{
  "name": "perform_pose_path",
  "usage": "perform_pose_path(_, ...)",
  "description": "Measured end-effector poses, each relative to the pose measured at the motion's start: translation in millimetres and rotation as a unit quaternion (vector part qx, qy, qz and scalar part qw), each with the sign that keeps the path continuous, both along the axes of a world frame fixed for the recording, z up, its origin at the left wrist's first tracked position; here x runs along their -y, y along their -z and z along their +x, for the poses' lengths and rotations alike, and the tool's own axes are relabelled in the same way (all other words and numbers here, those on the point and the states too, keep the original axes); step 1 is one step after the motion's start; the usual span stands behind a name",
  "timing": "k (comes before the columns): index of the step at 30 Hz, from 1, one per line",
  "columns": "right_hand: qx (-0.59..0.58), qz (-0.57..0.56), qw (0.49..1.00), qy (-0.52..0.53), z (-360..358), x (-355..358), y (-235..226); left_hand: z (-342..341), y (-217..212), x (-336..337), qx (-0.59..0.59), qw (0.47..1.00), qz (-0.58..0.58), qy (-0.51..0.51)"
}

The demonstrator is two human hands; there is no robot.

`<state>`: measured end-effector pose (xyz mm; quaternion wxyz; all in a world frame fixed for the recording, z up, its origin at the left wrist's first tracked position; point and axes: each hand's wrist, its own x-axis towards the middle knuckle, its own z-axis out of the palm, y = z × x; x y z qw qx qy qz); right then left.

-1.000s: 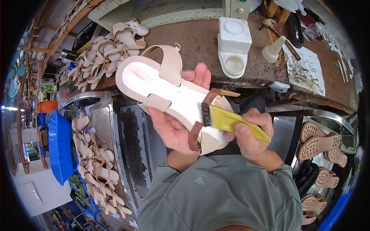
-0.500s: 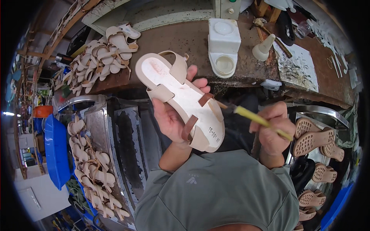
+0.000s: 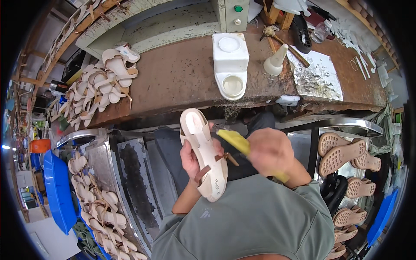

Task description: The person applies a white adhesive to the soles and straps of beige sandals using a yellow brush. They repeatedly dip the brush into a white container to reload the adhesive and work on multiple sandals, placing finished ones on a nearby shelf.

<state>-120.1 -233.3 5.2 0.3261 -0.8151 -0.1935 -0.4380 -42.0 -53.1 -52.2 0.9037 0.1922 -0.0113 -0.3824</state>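
Observation:
In front of my torso, my left hand [image 3: 189, 159] grips a cream sandal upper [image 3: 213, 182] round its middle, thumb on one side and fingers behind. Two short brown strap pieces cross its edges, and a loose tan strap end [image 3: 232, 159] sticks out on the right. My right hand [image 3: 272, 151], smeared by motion, is closed round the yellow handle of a brush [image 3: 234, 142]. The dark tip of the brush is beside the sandal's right edge, near my left fingertips; whether it touches cannot be made out.
On the brown bench stand a white dispenser with a round cup [image 3: 232, 86], a cone-shaped bottle [image 3: 276, 60] and a stained white sheet [image 3: 318, 78]. Cream sandal uppers lie piled at the bench's left [image 3: 97, 89] and on the left rack [image 3: 102, 208]. Tan soles [image 3: 342, 156] fill the right rack.
The sandal has come lower and closer to my body, and stands more upright. My right hand with the brush has moved left, toward the sandal's side. The view has shifted.

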Motion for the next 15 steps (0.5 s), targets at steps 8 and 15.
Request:
perform_pose_path(8,-0.167,0.742,0.623,-0.183,35,30,20,15,11,13,0.017,0.985,0.128,-0.115)
perform_pose_path(15,-0.258,0.511,0.815,0.096,68,66,62,48,18,20,0.008,0.985,0.143,-0.098)
